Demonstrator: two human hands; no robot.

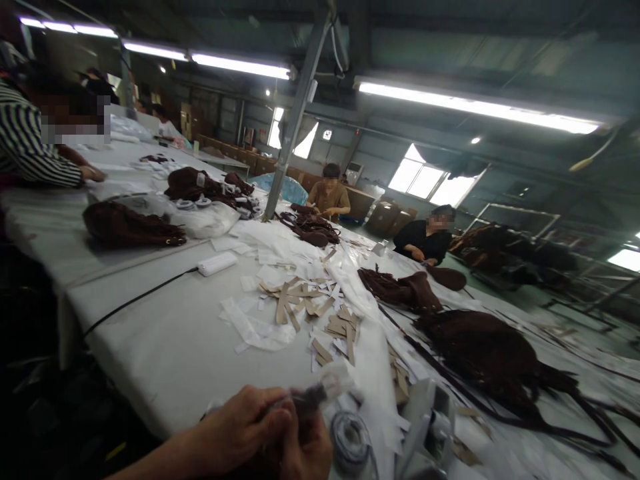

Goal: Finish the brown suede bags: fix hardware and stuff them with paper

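Observation:
Both my hands are at the bottom edge, close together over the near edge of the long white table [165, 333]. My left hand [240, 427] is closed in a pinch on a dark strap-like piece [310, 398] with a white paper wrap [336, 380] at its far end. My right hand [305, 447] is curled shut just below it, touching the same dark piece; motion blur hides the exact grip. A grey roll [350, 440] lies right of my hands. Tan and white paper strips [320, 313] are scattered ahead.
Dark brown fringed bags [495, 360] lie to the right, more of them [130, 227] at the left and far back [310, 227]. A white box with a black cable [216, 264] sits mid-table. A slanted metal post [295, 113] rises from it. Other people work at the left [30, 147] and far side [425, 237].

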